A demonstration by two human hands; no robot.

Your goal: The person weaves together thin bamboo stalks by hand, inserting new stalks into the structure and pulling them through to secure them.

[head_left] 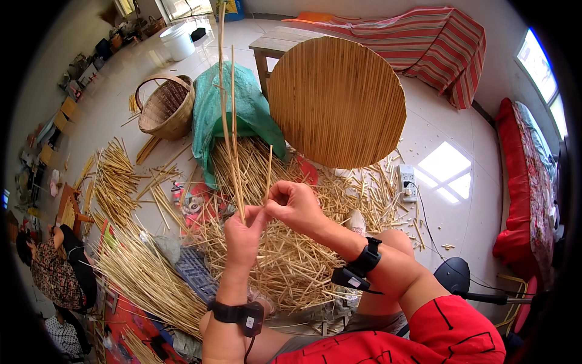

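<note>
Left hand pinches long stalks running up to 12 o'clock. Right hand, at its 2 o'clock, is closed, fingertips at short stalk; can't tell if gripping. From the hands: straw pile at 5, round panel at 1.
</note>
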